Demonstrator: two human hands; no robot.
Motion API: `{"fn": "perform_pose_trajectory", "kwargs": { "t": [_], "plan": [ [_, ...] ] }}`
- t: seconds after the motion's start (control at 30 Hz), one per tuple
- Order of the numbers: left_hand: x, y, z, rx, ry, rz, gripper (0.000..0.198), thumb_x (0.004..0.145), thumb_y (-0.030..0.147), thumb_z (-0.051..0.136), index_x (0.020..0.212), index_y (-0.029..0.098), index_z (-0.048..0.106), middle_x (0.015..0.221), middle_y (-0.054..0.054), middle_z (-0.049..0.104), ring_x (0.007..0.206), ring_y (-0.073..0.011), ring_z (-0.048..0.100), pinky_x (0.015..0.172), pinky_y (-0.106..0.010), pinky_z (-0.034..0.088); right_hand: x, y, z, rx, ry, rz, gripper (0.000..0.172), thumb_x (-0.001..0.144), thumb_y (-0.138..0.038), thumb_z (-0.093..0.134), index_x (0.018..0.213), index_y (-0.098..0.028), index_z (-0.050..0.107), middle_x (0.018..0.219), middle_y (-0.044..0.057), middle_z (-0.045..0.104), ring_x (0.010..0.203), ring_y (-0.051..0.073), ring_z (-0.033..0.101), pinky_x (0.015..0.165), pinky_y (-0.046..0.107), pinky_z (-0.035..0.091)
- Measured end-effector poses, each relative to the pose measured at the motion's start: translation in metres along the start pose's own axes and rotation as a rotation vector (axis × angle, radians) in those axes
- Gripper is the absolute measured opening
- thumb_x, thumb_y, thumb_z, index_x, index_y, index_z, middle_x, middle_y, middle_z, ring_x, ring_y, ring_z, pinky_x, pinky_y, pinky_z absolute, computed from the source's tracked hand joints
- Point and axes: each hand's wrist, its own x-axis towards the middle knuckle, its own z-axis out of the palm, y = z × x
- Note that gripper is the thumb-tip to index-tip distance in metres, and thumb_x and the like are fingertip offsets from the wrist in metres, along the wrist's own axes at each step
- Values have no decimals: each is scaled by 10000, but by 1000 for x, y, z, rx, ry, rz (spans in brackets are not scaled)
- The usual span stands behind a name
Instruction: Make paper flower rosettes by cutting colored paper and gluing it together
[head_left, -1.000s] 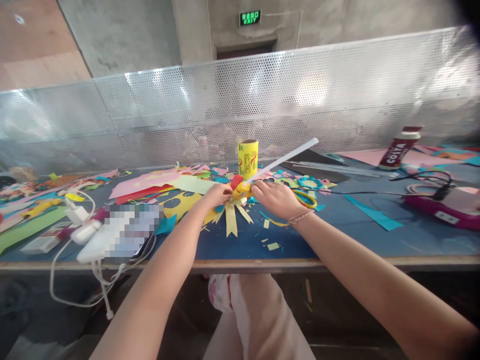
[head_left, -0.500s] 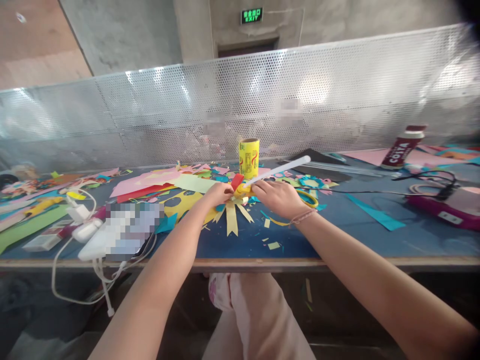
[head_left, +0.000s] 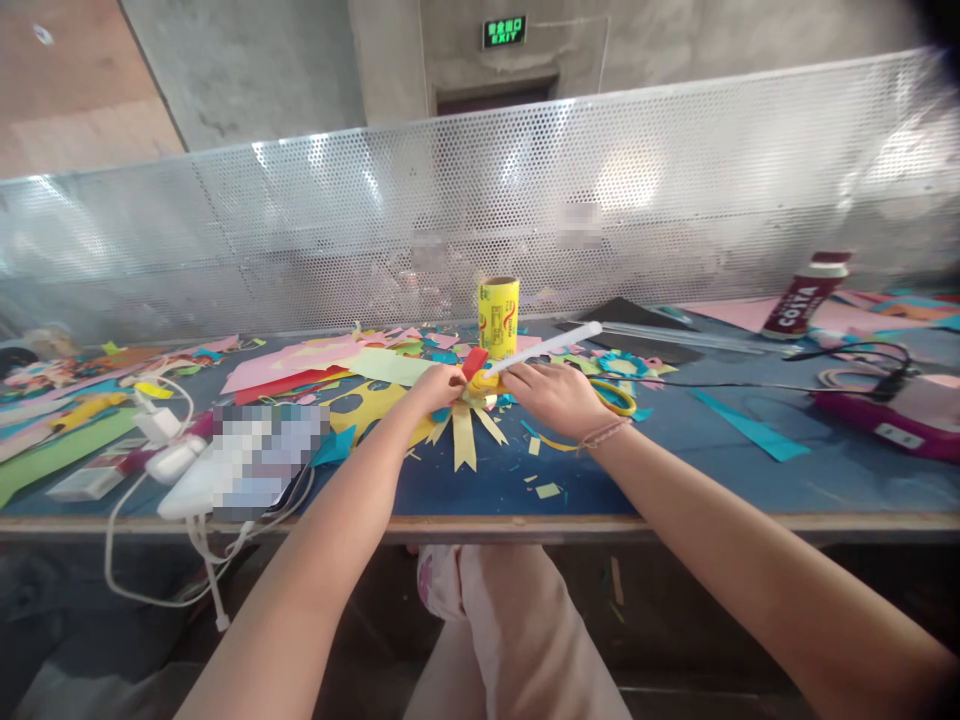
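Note:
Bent over the table, my left hand (head_left: 442, 387) pinches a paper rosette with yellow tails (head_left: 464, 445) fanning toward me. A red paper strip (head_left: 474, 364) sticks up at its fingertips. My right hand (head_left: 556, 397) is closed around a yellow glue gun (head_left: 486, 382), mostly hidden by the fingers. From it a white glue stick (head_left: 551, 347) slants up to the right. The hands are close together, and the contact between gun and rosette is hidden. Beside the right wrist lie yellow loops (head_left: 615, 397), perhaps scissor handles.
A yellow cardboard tube (head_left: 499, 318) stands just behind my hands. Coloured paper sheets (head_left: 300, 362) and scraps spread leftward, near a white charger with cables (head_left: 180, 465). Rightward are a dark red bottle (head_left: 804, 297) and a purple power strip (head_left: 889, 425). A perforated metal screen (head_left: 300, 240) borders the back.
The white glue stick's upper end has moved down and left, so less of it sticks out. Both hands stay nearly in place.

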Motion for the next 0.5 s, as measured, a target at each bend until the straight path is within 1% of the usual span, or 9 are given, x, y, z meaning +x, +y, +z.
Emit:
{"fn": "perform_pose_trajectory", "kwargs": {
  "t": [0.23, 0.5],
  "plan": [
    [1, -2, 1, -46, -12, -24, 150, 682, 188, 507, 727, 135, 640, 590, -11, 575, 516, -113, 512, 512, -218, 368, 1, 0, 0, -2, -12, 3, 287, 927, -109, 297, 981, -145, 576, 847, 73, 627, 698, 152, 541, 566, 298, 257],
    [2, -3, 1, -16, -8, -6, 143, 687, 190, 515, 714, 135, 645, 598, -11, 587, 543, -115, 518, 532, -218, 375, 2, 2, -1, 28, -20, 1, 271, 920, -112, 316, 985, -142, 578, 858, 79, 632, 695, 144, 538, 572, 292, 282]
  ]
}}
